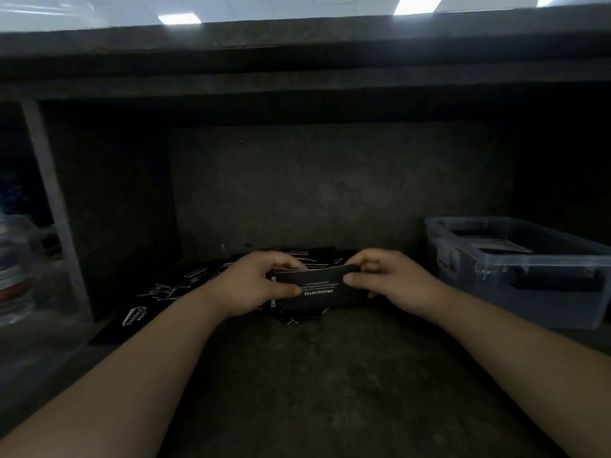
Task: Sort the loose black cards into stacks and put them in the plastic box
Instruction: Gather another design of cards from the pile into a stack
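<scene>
Black cards (314, 285) in a thin stack were pinched at each end by fingers of the left hand (254, 285) and right hand (386, 279), the plastic box (529, 302) off to the right. A slack pinch could have spilled them onto the loose pile (172, 289) below.

The held cards (314, 285) are black with white lettering. Loose cards (172, 289) toward the shelf's left edge are black with thin white line patterns. The plastic box (529, 276) is translucent grey-blue.

Dark shelf surface (314, 375): loose black cards (172, 289) scattered left-centre; plastic box (479, 305) at right.
</scene>
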Action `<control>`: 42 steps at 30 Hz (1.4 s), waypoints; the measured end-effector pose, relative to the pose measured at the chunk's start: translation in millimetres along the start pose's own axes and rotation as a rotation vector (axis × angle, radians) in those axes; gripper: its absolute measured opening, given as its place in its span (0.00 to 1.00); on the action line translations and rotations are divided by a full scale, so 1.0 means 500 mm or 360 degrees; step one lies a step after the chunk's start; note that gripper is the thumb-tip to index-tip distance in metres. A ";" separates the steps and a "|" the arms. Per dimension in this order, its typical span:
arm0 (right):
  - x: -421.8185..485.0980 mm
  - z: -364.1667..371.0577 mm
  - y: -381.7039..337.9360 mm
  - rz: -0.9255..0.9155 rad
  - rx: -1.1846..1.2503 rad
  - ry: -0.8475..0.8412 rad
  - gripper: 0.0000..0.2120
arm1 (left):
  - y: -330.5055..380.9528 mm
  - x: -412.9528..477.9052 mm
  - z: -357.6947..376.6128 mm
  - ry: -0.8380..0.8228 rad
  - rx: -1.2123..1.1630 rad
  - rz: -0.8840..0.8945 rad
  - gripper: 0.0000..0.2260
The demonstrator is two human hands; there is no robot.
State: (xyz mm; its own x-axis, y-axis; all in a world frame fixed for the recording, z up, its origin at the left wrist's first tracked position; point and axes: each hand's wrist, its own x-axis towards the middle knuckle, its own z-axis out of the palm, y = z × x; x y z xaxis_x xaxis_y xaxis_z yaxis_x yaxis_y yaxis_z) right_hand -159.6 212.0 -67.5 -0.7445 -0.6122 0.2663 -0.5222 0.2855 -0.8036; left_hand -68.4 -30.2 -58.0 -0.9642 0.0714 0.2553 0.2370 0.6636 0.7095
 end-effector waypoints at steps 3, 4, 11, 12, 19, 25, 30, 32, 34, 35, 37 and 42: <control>0.005 -0.002 0.005 -0.0020 -0.0051 0.0233 0.09 | 0.004 -0.002 -0.004 0.0065 -0.0026 -0.0003 0.08; 0.009 -0.006 0.011 -0.0044 -0.0114 0.0311 0.10 | 0.008 -0.001 -0.004 0.0170 -0.0134 0.0001 0.08; 0.019 0.019 0.027 -0.0162 -0.0987 0.0002 0.24 | 0.002 0.012 -0.008 0.0915 -0.0833 -0.0228 0.07; 0.022 0.029 0.026 -0.0197 -0.1067 0.0070 0.24 | 0.001 0.014 -0.008 0.0923 -0.0870 -0.0264 0.07; 0.035 0.040 0.018 -0.0499 -0.1433 0.0346 0.11 | -0.004 0.019 -0.002 0.0933 -0.0704 -0.0369 0.07; 0.029 0.026 0.030 -0.0585 -0.1103 0.0293 0.05 | -0.003 0.012 0.001 0.0891 -0.0649 -0.0369 0.08; 0.030 0.019 0.026 -0.0505 -0.0775 0.0170 0.04 | -0.008 0.019 0.003 0.0881 -0.0551 -0.0339 0.05; 0.028 0.017 0.023 -0.0514 -0.0751 0.0159 0.04 | -0.009 0.022 0.001 0.0902 -0.0515 -0.0318 0.05; 0.027 0.015 0.020 -0.0536 -0.0787 0.0199 0.04 | -0.011 0.024 -0.001 0.0912 -0.0493 -0.0300 0.06; 0.026 0.015 0.017 -0.0560 -0.0820 0.0254 0.04 | -0.012 0.025 0.000 0.0910 -0.0483 -0.0296 0.06; 0.024 0.013 0.010 -0.0614 -0.0842 0.0396 0.04 | -0.014 0.026 0.000 0.0907 -0.0482 -0.0289 0.06; 0.017 -0.005 -0.006 -0.0709 -0.0789 0.0601 0.04 | -0.014 0.024 -0.003 0.0932 -0.0521 -0.0230 0.07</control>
State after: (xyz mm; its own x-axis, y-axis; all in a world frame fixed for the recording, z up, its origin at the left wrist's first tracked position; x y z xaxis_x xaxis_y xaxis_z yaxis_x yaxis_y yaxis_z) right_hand -165.5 207.5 -61.4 -0.4651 -0.4787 0.7446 -0.8654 0.4229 -0.2687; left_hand -81.2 -35.2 -58.7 -0.7874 -0.4766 0.3909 0.2235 0.3701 0.9017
